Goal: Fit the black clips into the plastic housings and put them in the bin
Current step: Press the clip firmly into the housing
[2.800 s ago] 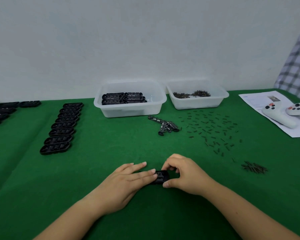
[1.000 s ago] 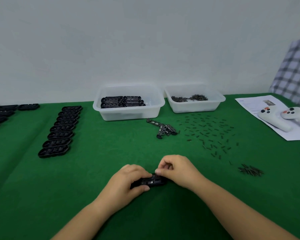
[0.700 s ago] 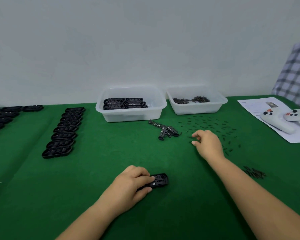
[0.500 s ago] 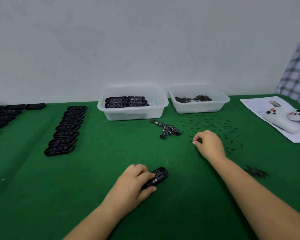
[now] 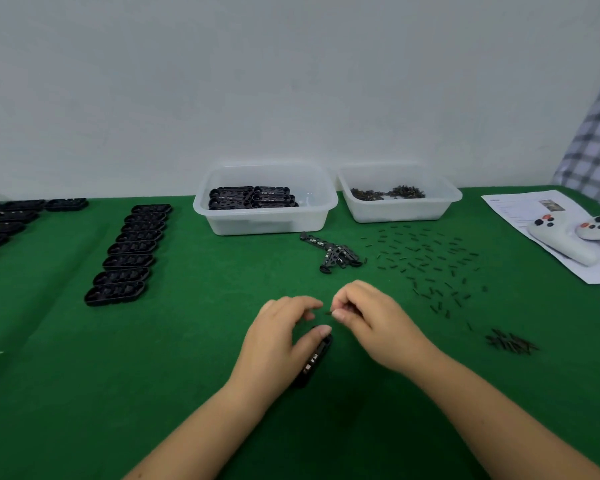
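Note:
My left hand (image 5: 278, 344) grips a black plastic housing (image 5: 315, 360) on the green table, tilted with its far end up under the thumb. Just above it my right hand (image 5: 371, 320) pinches a small black clip (image 5: 328, 312) between thumb and fingertips. Many loose black clips (image 5: 426, 261) lie scattered to the right. A translucent bin (image 5: 267, 221) at the back holds several black housings (image 5: 253, 198). A row of black housings (image 5: 129, 252) lies at the left.
A second translucent bin (image 5: 400, 211) with small dark parts stands at the back right. A small heap of black parts (image 5: 336, 254) lies before the bins, another heap (image 5: 510, 342) at the right. Two white controllers (image 5: 568, 242) rest on a paper sheet. More housings (image 5: 11, 220) lie far left.
My right hand reached to the scattered clips, pinched one and came back beside my left hand. My left hand kept hold of the housing and tilted it up.

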